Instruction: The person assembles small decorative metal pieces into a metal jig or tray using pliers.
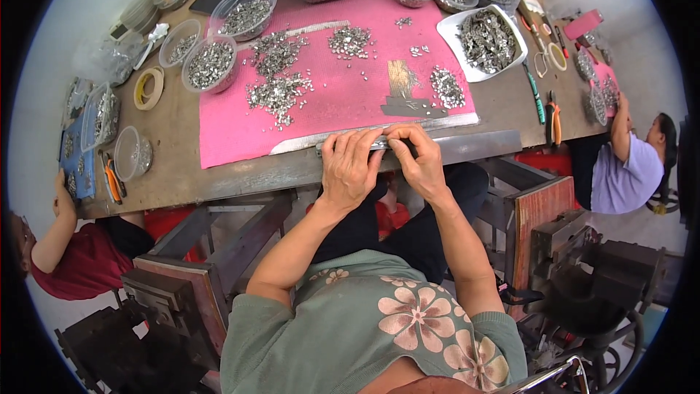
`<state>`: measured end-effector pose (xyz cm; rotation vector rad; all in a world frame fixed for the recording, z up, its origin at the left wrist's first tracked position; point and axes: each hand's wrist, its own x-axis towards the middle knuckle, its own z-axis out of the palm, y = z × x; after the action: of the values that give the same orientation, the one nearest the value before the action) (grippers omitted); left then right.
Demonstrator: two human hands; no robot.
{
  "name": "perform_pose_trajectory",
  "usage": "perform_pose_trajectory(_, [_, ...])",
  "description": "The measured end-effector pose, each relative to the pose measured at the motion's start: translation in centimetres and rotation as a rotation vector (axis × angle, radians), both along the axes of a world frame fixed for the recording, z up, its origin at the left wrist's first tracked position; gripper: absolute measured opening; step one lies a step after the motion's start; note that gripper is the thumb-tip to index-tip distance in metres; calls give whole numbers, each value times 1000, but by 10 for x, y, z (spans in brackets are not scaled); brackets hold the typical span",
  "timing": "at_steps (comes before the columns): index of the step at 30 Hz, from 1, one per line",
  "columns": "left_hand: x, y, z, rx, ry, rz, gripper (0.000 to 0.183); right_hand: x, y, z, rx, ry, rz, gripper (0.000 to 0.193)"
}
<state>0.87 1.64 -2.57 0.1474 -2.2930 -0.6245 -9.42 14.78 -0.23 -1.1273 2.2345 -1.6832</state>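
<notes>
At the near edge of the worktable, my left hand (347, 172) and my right hand (418, 162) are closed around a narrow silver metal strip (379, 144). The fingers cover most of it, so its full shape is hidden. Just beyond them lies a pink mat (226, 128) with a pale band along its front. Loose heaps of small shiny metal pieces (280, 95) rest on the mat's left half. A smaller heap (446, 87) sits at its right, beside a gold-coloured patch (399, 76) and flat dark grey strips (410, 109).
Clear tubs (243, 13) of metal pieces and a white dish (487, 42) surround the mat. Orange-handled pliers (553, 120), a green-handled tool (536, 95) and a tape roll (149, 88) lie on the table. Co-workers sit at left (80, 266) and right (628, 174).
</notes>
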Motion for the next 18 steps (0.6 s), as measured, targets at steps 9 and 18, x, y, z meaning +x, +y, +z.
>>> perform_pose_trajectory(9, [-1, 0, 1, 10, 5, -7, 51, -4, -1, 2, 63, 250, 12, 10])
perform_pose_trajectory(18, [1, 0, 1, 7, -4, -11, 51, -7, 3, 16, 104, 448, 100, 16])
